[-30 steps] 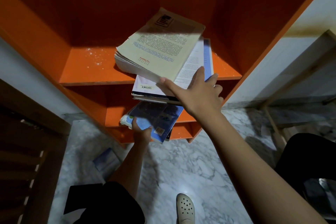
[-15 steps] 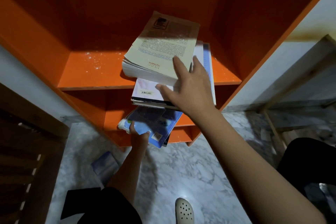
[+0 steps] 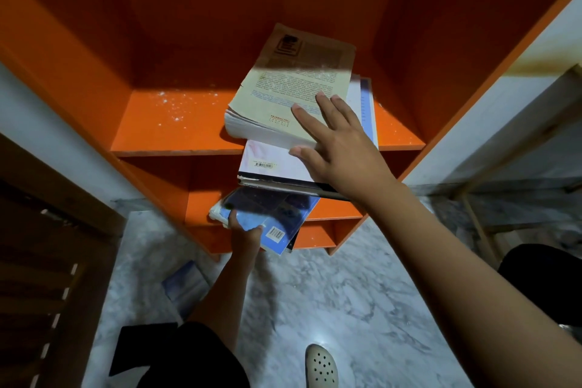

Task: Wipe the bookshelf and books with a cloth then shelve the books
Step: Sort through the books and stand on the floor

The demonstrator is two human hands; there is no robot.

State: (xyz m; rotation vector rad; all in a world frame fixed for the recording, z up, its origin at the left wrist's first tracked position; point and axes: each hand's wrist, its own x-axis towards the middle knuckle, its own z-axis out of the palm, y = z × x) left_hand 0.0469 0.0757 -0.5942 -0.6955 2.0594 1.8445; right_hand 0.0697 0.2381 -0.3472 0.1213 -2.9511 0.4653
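Note:
An orange bookshelf (image 3: pixel 176 123) fills the upper view, its shelf board speckled with white dust. On that board lies a thick yellowed paperback (image 3: pixel 283 98), slanted on top of a white and blue book (image 3: pixel 271 164) that juts past the shelf's front edge. My right hand (image 3: pixel 340 148) rests on the paperback with straight spread fingers, the thumb against its page edge. Lower down, my left hand (image 3: pixel 244 235) grips a blue glossy book (image 3: pixel 267 214) by its near edge, in front of the lower shelves.
Another blue book (image 3: pixel 185 287) lies on the marble floor (image 3: pixel 346 299) by my left leg. A dark wooden slatted piece (image 3: pixel 37 277) stands at left. A wooden frame (image 3: pixel 504 167) leans by the white wall at right. My sandalled foot (image 3: pixel 321 365) is at bottom centre.
My right hand slid from the white book's front edge up onto the yellowed paperback. The paperback has shifted back and to the right on the shelf. My left hand keeps holding the blue book.

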